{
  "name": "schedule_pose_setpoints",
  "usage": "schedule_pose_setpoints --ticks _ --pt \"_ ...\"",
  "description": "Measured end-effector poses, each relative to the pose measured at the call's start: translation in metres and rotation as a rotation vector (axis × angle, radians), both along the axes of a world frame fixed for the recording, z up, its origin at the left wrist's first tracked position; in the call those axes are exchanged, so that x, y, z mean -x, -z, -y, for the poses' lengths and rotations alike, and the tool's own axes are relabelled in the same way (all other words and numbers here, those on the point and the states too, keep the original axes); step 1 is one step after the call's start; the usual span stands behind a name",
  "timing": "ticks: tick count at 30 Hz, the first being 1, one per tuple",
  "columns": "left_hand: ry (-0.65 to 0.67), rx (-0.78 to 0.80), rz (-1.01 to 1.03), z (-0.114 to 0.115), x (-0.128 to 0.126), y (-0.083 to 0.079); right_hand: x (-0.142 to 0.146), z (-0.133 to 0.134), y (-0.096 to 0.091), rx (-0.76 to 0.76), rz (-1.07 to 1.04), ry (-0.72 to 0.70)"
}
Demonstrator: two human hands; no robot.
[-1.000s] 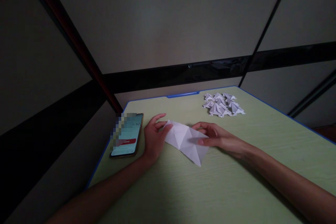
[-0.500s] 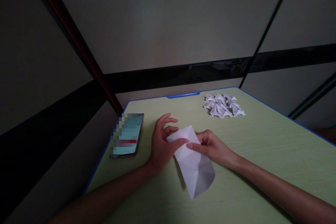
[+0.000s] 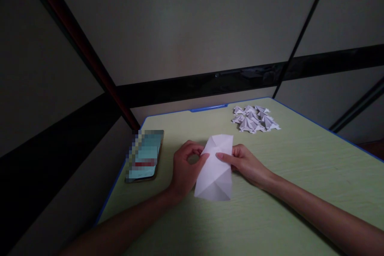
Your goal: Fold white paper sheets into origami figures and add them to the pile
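Note:
A creased white sheet of paper, longer than it is wide, is held up above the table between both hands. Crossing fold lines show near its top and bottom ends. My left hand pinches the left edge, thumb on the front face and fingers curled behind. On the opposite edge, my right hand grips the sheet with its thumb lying on the front. The fingertips behind the paper are hidden.
At the back right of the pale green table lie several folded white paper figures, close together. A phone with a lit screen is at the left edge. Dark-striped panels rise behind the table.
The paper has turned more upright, and its lower end has swung left and up. My left hand's spread fingers have closed on its left edge.

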State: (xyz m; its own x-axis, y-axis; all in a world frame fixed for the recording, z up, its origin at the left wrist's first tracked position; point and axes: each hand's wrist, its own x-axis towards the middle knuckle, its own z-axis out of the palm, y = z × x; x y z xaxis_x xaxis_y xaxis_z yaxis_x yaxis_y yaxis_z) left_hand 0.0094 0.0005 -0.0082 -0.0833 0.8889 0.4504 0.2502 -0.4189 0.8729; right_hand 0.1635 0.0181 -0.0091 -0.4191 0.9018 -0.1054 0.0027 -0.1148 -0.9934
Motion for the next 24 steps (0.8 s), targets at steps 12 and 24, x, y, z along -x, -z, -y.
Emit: schedule_pose_setpoints --ticks 12,24 --pt "0.205 0.01 -0.043 0.002 0.0 -0.001 0.001 0.0 0.001 0.091 -0.123 0.014" --pt "0.271 0.432 0.128 -0.001 -0.003 0.002 -0.004 0.001 -0.01 0.048 -0.091 0.122"
